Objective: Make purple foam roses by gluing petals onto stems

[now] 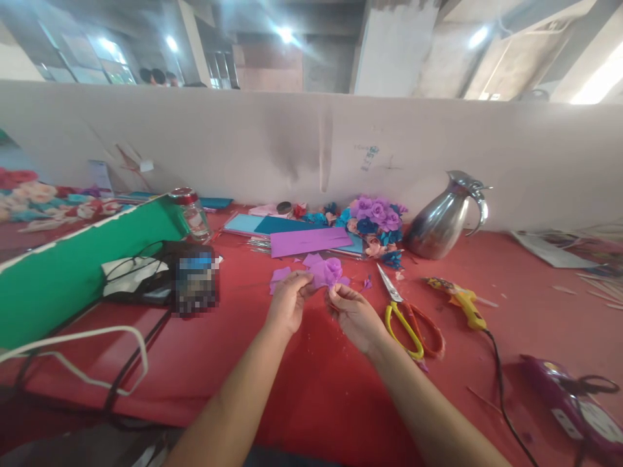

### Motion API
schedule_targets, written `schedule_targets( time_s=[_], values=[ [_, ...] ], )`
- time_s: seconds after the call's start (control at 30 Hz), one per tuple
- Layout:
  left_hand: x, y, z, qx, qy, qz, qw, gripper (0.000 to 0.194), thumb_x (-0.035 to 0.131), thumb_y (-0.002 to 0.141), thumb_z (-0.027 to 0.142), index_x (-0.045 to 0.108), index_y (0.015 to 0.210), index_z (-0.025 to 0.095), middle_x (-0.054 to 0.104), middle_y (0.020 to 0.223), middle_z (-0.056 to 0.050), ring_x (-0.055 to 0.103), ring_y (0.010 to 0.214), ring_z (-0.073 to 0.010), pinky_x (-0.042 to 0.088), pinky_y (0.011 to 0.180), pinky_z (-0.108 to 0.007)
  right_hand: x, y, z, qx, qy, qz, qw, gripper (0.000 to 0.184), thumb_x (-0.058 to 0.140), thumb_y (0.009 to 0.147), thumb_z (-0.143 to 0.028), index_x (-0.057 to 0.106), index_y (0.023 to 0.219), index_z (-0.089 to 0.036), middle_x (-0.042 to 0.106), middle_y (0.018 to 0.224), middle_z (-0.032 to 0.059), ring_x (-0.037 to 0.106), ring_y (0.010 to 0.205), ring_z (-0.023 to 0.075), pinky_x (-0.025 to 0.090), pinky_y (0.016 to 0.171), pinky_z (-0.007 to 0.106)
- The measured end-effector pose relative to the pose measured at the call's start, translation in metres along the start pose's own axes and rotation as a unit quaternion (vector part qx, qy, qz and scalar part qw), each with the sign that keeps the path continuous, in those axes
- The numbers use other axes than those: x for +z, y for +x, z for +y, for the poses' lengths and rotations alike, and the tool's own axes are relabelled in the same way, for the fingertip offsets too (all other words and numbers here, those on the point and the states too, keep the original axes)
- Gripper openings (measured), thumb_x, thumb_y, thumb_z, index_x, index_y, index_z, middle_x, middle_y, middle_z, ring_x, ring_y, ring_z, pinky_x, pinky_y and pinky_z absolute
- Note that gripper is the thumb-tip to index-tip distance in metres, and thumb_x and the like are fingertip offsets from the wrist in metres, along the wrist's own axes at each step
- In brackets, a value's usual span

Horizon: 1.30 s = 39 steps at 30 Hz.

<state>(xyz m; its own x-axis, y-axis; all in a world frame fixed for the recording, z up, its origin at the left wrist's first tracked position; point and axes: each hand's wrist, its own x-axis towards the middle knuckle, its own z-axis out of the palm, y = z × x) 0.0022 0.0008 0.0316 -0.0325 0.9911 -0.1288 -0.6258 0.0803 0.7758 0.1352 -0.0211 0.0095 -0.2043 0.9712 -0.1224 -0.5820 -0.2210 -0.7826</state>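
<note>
A purple paper flower is held up between my two hands over the red table. My left hand pinches a petal on its left side. The fingers of my right hand are closed on the flower's base from below. Loose purple paper pieces lie just beyond my left hand. Behind the flower is a flat purple paper strip, resting on blue sheets. To the right of my right hand lie scissors with one yellow and one orange handle, blades partly apart.
A yellow glue gun with a black cord lies on the right, near a purple power strip. Finished flowers and a metal jug stand at the back. Left are a glass jar and a green divider.
</note>
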Motion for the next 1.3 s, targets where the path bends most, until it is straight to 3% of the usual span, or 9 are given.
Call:
schedule_targets(
  time_s=[0.3, 0.43, 0.57, 1.3],
  values=[
    [-0.002, 0.001, -0.001, 0.017, 0.037, 0.0, 0.999, 0.016, 0.076, 0.056, 0.02, 0.061, 0.057, 0.015, 0.062, 0.06, 0.003, 0.059, 0.06, -0.0094, 0.049, 0.065, -0.022, 0.001, -0.002, -0.001, -0.013, -0.031, 0.016, 0.999, 0.028, 0.084, 0.055, -0.033, 0.061, 0.065, -0.02, 0.049, 0.064, -0.0044, 0.04, 0.06, 0.0095, 0.034, 0.062, 0.024],
    [0.0, -0.003, -0.003, 0.095, 0.133, 0.017, 0.986, 0.012, 0.072, 0.06, 0.021, 0.061, 0.056, 0.016, 0.058, 0.056, 0.003, 0.053, 0.056, -0.0095, 0.042, 0.057, -0.021, 0.003, -0.003, -0.002, -0.051, -0.089, 0.059, 0.993, 0.03, 0.083, 0.055, -0.038, 0.062, 0.067, -0.02, 0.053, 0.066, -0.0027, 0.042, 0.063, 0.0112, 0.035, 0.065, 0.026],
    [0.005, -0.012, -0.001, 0.156, 0.223, -0.006, 0.962, 0.009, 0.069, 0.063, 0.021, 0.063, 0.057, 0.018, 0.06, 0.059, 0.002, 0.054, 0.06, -0.012, 0.042, 0.062, -0.023, 0.006, -0.004, -0.004, -0.091, -0.138, 0.083, 0.983, 0.028, 0.08, 0.059, -0.04, 0.064, 0.07, -0.019, 0.057, 0.07, -0.0014, 0.046, 0.069, 0.0126, 0.035, 0.071, 0.027],
    [0.008, -0.022, 0.004, 0.186, 0.245, -0.074, 0.948, 0.009, 0.072, 0.071, 0.027, 0.072, 0.072, 0.018, 0.071, 0.078, -0.005, 0.063, 0.076, -0.019, 0.048, 0.076, -0.028, 0.005, -0.003, -0.004, -0.163, -0.21, 0.108, 0.958, 0.023, 0.07, 0.068, -0.04, 0.061, 0.071, -0.02, 0.056, 0.067, -0.0009, 0.046, 0.065, 0.0137, 0.036, 0.065, 0.027]
  ],
)
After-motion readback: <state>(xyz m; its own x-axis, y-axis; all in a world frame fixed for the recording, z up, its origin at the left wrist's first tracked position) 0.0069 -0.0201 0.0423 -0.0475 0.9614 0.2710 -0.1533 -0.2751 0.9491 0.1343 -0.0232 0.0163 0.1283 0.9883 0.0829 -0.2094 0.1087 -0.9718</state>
